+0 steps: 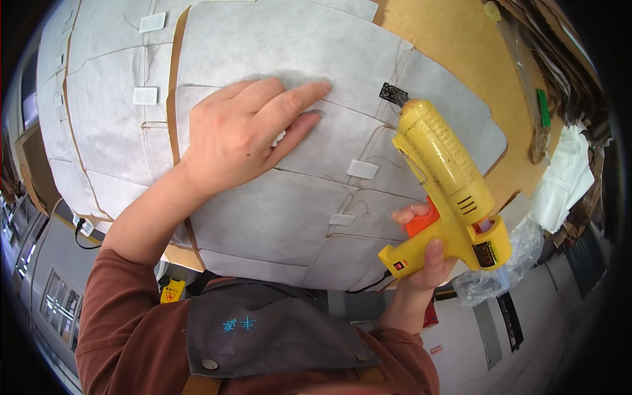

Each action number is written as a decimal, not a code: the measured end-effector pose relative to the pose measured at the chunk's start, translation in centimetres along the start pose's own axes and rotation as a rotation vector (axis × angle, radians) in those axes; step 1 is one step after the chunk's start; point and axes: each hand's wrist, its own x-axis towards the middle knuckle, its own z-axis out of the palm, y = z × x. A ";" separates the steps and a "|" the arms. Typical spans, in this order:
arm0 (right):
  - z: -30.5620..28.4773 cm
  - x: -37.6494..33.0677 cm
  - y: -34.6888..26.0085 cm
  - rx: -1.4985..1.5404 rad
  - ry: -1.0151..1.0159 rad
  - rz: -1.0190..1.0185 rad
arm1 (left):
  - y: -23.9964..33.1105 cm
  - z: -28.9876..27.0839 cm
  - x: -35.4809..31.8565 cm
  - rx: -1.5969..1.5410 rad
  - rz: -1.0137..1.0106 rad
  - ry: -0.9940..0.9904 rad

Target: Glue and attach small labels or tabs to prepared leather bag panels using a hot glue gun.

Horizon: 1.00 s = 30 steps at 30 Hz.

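Observation:
My right hand [431, 263] grips a yellow hot glue gun [444, 158], fingers at its orange trigger [423, 219]. The gun's dark nozzle is at a small black rectangular piece [394, 94] on the white fabric-like sheets [289, 46]; whether they touch I cannot tell. To the left, my left hand [243, 125] is over the sheets, index finger and thumb pointing right, other fingers curled. Something small and white [279, 138] shows under its fingers, mostly hidden. White rectangular tags [362, 169] and thin brown strings [355, 236] lie across the sheets.
Brown board [454, 39] shows beyond the sheets at the upper right. Clear plastic wrap [507, 263], a white bag [565, 174] and stacked cardboard [559, 39] are along the right. A black cord [368, 286] runs from the glue gun's handle.

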 end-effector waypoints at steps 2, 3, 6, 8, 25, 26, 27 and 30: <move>0.1 0.2 0.1 0.007 -0.020 0.003 | 0.0 0.0 0.0 -0.007 -0.004 0.001; 0.1 0.3 0.2 0.008 -0.021 0.004 | 0.0 0.0 0.0 -0.006 -0.005 0.000; -0.1 0.2 0.4 0.019 -0.021 0.013 | 0.1 -0.1 0.1 -0.008 -0.006 -0.005; -0.4 -0.1 0.4 0.018 -0.049 0.045 | 0.1 -0.1 0.1 -0.006 -0.004 -0.005; -1.4 -1.0 0.6 0.024 0.012 0.010 | 0.1 0.0 0.1 -0.013 -0.002 -0.003; -1.4 -1.0 0.7 0.031 0.001 0.008 | 0.1 0.0 0.1 -0.010 -0.005 -0.009; -1.4 -1.0 0.7 0.032 0.001 0.008 | 0.1 0.0 0.1 -0.009 -0.005 -0.010; -1.3 -0.8 0.7 0.031 -0.015 0.001 | 0.2 0.1 0.1 -0.005 -0.006 -0.015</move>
